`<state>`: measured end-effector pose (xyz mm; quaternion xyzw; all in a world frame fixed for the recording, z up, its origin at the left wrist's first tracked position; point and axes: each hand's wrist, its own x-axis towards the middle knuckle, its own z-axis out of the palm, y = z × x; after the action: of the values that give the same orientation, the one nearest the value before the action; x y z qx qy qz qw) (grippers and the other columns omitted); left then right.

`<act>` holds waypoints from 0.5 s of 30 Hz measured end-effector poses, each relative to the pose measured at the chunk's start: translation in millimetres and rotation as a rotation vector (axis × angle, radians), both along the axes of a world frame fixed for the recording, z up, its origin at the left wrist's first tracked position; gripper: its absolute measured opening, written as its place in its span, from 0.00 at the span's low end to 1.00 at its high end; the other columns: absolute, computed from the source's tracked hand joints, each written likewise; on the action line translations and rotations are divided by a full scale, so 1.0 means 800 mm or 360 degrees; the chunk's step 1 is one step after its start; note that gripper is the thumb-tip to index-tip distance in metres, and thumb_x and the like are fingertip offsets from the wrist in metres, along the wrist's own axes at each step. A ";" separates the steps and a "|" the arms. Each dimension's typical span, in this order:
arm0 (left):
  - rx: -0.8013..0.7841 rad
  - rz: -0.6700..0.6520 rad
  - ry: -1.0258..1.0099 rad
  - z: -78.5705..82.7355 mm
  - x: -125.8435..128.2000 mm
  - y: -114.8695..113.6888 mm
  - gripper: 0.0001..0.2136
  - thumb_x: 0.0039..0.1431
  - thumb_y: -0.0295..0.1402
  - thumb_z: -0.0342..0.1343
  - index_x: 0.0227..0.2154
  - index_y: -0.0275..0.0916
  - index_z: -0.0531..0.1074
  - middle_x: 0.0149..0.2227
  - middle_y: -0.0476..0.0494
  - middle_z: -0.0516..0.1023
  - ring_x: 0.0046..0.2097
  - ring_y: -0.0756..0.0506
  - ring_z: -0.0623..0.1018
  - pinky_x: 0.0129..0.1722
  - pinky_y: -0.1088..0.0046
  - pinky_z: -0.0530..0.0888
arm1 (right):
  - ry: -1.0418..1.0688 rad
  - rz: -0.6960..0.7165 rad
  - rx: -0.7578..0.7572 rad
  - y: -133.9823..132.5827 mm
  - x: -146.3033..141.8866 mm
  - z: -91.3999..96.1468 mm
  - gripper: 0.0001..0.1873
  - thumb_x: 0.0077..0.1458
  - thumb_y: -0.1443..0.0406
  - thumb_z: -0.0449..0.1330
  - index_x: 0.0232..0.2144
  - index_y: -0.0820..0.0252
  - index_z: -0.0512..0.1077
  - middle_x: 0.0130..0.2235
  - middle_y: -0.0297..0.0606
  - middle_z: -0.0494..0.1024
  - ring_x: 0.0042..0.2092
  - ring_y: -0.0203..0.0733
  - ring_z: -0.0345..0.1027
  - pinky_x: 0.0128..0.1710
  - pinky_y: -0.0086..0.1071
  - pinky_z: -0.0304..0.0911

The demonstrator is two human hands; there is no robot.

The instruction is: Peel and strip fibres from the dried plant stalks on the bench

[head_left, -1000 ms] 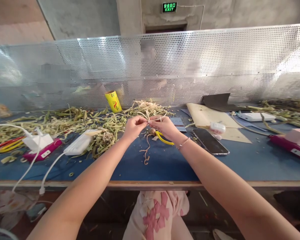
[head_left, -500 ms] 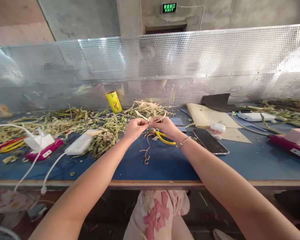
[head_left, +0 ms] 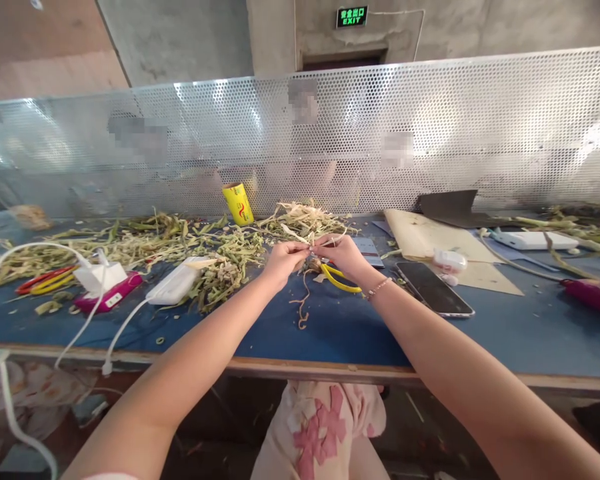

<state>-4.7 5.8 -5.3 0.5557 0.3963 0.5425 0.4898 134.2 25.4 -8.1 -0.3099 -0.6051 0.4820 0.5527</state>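
Observation:
My left hand (head_left: 287, 260) and my right hand (head_left: 344, 255) meet over the blue table, fingertips pinched close together. Between them they hold a pale plant strip (head_left: 294, 233), whose ends stick up past the fingers on both sides. Below my right hand lies a tool with yellow handles (head_left: 341, 279), its working end hidden. A thin brown curled root or string (head_left: 303, 308) lies on the table beneath my hands. Just behind them sits a heap of pale dried plant strips (head_left: 307, 217). Greener dried stalks and leaves (head_left: 230, 257) lie left of my left hand.
A yellow can-like holder (head_left: 238, 203) stands by the perforated metal screen (head_left: 190, 153). On the left are a white power bank (head_left: 173, 283), a magenta power strip (head_left: 111, 293) and red-yellow handled tools (head_left: 47, 280). A phone (head_left: 433, 288), earbud case (head_left: 449, 260) and cardboard (head_left: 420, 233) lie right.
The view has shifted slightly, so everything sits a little further right. Both hands stay together on the pale strip, with hardly any change of position over the table.

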 end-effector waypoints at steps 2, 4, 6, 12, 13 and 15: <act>-0.0028 -0.0025 -0.0065 -0.003 0.001 0.001 0.09 0.33 0.33 0.62 0.21 0.34 0.72 0.12 0.56 0.60 0.15 0.58 0.55 0.17 0.78 0.47 | 0.0020 0.0009 -0.0008 -0.001 0.000 0.000 0.13 0.27 0.62 0.68 0.18 0.63 0.71 0.19 0.31 0.71 0.23 0.30 0.61 0.26 0.29 0.55; -0.0059 -0.0042 -0.0101 -0.005 0.000 0.004 0.10 0.33 0.33 0.62 0.21 0.35 0.72 0.13 0.55 0.61 0.15 0.58 0.56 0.17 0.78 0.49 | 0.0070 0.0033 -0.0037 -0.002 0.000 0.000 0.13 0.27 0.62 0.68 0.18 0.63 0.71 0.19 0.30 0.70 0.23 0.30 0.60 0.25 0.28 0.55; -0.0069 -0.0034 -0.0062 -0.005 -0.002 0.009 0.09 0.35 0.34 0.61 0.23 0.35 0.73 0.14 0.54 0.63 0.16 0.57 0.59 0.18 0.78 0.53 | 0.0154 0.0081 -0.0113 -0.004 0.000 0.001 0.14 0.27 0.61 0.69 0.18 0.63 0.71 0.18 0.30 0.69 0.23 0.29 0.60 0.25 0.28 0.56; 0.0416 0.0474 0.0726 0.026 0.000 -0.016 0.05 0.44 0.33 0.57 0.22 0.37 0.73 0.25 0.42 0.74 0.36 0.42 0.74 0.39 0.64 0.68 | 0.0401 0.0150 -0.0364 -0.001 0.002 -0.001 0.16 0.24 0.61 0.70 0.18 0.62 0.69 0.20 0.30 0.69 0.23 0.29 0.61 0.24 0.27 0.56; 0.0557 0.0432 0.0855 0.034 0.004 -0.035 0.05 0.45 0.33 0.57 0.23 0.37 0.73 0.28 0.41 0.75 0.38 0.41 0.74 0.42 0.63 0.68 | 0.0422 0.0169 -0.0371 0.001 0.002 -0.002 0.17 0.24 0.61 0.70 0.18 0.62 0.69 0.20 0.30 0.69 0.23 0.29 0.61 0.25 0.27 0.56; 0.0784 0.0182 0.0987 0.049 0.016 -0.084 0.07 0.48 0.34 0.54 0.27 0.38 0.74 0.33 0.41 0.76 0.40 0.42 0.74 0.45 0.61 0.68 | 0.0418 0.0212 -0.0360 0.004 0.004 -0.004 0.16 0.26 0.61 0.69 0.19 0.62 0.69 0.20 0.29 0.68 0.23 0.28 0.59 0.24 0.27 0.55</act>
<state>7.9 -61.7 33.7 0.7709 0.4137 0.4542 0.1682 137.0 28.5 -11.0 -0.2638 -0.4888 0.6190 0.5554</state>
